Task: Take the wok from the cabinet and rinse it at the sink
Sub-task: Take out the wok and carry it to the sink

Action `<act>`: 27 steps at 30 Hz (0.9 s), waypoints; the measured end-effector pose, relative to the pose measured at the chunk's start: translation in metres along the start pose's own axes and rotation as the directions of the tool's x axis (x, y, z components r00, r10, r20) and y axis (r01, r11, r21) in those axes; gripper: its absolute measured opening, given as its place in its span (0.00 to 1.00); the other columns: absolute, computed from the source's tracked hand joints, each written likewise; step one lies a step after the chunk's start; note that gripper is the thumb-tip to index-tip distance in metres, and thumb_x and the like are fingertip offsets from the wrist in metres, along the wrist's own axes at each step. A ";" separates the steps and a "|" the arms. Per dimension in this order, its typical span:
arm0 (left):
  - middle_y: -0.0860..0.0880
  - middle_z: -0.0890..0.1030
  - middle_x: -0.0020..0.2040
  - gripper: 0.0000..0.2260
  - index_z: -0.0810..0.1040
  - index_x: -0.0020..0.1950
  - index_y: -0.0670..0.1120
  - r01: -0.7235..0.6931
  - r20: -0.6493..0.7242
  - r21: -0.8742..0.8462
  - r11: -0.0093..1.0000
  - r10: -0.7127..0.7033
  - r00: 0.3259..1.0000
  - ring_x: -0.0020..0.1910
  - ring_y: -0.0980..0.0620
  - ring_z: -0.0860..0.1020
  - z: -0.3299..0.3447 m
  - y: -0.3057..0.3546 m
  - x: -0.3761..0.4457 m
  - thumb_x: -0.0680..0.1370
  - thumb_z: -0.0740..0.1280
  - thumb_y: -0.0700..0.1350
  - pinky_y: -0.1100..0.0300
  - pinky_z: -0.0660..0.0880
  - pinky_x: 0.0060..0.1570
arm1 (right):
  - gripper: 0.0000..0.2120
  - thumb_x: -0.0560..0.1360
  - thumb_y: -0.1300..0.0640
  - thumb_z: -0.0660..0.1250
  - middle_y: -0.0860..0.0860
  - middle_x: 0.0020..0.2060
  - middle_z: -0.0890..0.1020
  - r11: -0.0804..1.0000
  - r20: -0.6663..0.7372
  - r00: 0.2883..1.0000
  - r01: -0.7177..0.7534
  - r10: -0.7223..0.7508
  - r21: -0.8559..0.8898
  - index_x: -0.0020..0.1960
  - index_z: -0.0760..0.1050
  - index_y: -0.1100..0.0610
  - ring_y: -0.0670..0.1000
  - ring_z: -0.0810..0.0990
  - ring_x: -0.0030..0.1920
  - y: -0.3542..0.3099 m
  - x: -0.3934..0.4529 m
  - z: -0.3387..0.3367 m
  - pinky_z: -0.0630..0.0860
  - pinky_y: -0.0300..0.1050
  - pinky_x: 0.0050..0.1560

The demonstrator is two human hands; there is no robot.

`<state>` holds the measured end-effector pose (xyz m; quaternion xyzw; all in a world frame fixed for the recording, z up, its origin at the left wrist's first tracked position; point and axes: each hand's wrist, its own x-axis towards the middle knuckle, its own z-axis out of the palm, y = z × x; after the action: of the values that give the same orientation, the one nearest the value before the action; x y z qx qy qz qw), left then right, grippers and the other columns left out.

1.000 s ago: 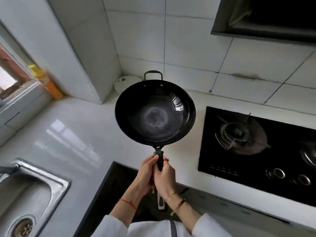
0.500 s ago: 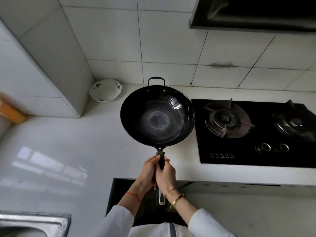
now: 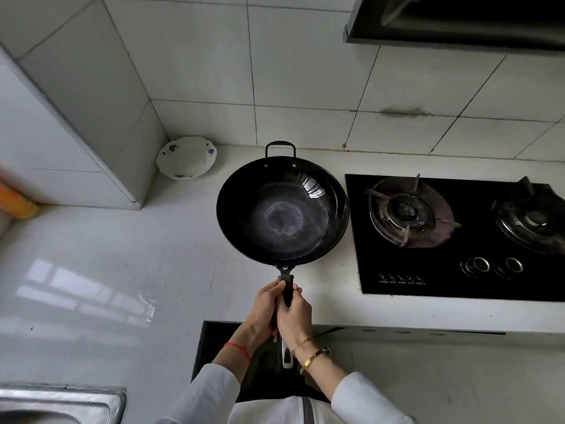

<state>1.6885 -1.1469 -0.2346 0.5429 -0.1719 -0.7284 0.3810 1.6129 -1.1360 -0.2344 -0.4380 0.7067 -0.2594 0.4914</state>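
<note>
Wok (image 3: 282, 211) out of cabinet, held level above worktop (image 3: 122, 270) beside stove (image 3: 458, 237); left grip (image 3: 263, 307) and right grip (image 3: 295, 313) closed round handle. View swung right, sink (image 3: 61, 399) now far left: carry pending.

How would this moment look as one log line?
phase: carrying | wok: held above counter | both hands: on handle | sink: not reached

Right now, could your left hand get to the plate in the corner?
Probably not yet. The left hand is wrapped with the right hand around the wok handle. The counter toward the plate is bare, so it's free once you let go.
</note>
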 end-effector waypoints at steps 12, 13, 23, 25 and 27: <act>0.39 0.82 0.50 0.14 0.75 0.59 0.38 0.002 0.021 0.030 1.000 -0.002 1.000 0.42 0.48 0.81 -0.006 -0.001 0.009 0.83 0.55 0.45 0.60 0.77 0.35 | 0.15 0.81 0.52 0.59 0.50 0.46 0.80 0.999 -0.005 1.000 -0.023 0.023 0.043 0.65 0.72 0.58 0.39 0.77 0.37 0.005 0.006 0.007 0.73 0.28 0.29; 0.39 0.82 0.51 0.14 0.76 0.59 0.38 -0.002 0.019 0.019 1.000 0.002 1.000 0.45 0.47 0.81 -0.007 -0.002 0.009 0.83 0.56 0.45 0.58 0.78 0.41 | 0.15 0.81 0.52 0.59 0.49 0.45 0.80 0.999 -0.004 1.000 -0.025 0.025 0.048 0.64 0.72 0.57 0.39 0.77 0.37 0.005 0.006 0.007 0.73 0.28 0.29; 0.39 0.83 0.51 0.14 0.76 0.60 0.39 -0.003 -0.002 0.031 1.000 0.003 1.000 0.48 0.45 0.81 -0.009 -0.007 0.014 0.83 0.56 0.45 0.53 0.78 0.48 | 0.16 0.81 0.52 0.59 0.49 0.46 0.79 0.999 -0.006 0.999 -0.053 0.054 0.006 0.65 0.71 0.58 0.42 0.77 0.38 0.008 0.008 0.011 0.71 0.27 0.29; 0.40 0.83 0.51 0.14 0.75 0.61 0.39 -0.003 -0.005 0.045 0.999 0.003 1.000 0.46 0.45 0.81 -0.011 -0.008 0.014 0.83 0.56 0.45 0.53 0.78 0.43 | 0.16 0.81 0.52 0.58 0.50 0.47 0.80 0.998 -0.004 0.998 -0.062 0.062 -0.018 0.65 0.71 0.59 0.40 0.76 0.36 0.009 0.009 0.013 0.70 0.27 0.28; 0.40 0.83 0.50 0.14 0.75 0.61 0.39 -0.006 -0.004 0.068 0.998 0.007 1.000 0.44 0.47 0.82 -0.012 -0.007 0.013 0.83 0.55 0.45 0.56 0.78 0.37 | 0.17 0.81 0.52 0.58 0.53 0.50 0.81 0.997 0.001 0.997 -0.071 0.071 -0.042 0.66 0.70 0.59 0.41 0.76 0.36 0.010 0.010 0.014 0.70 0.28 0.27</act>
<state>1.6955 -1.1498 -0.2518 0.5565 -0.1973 -0.7197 0.3652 1.6210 -1.1390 -0.2525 -0.4230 0.7265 -0.2263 0.4920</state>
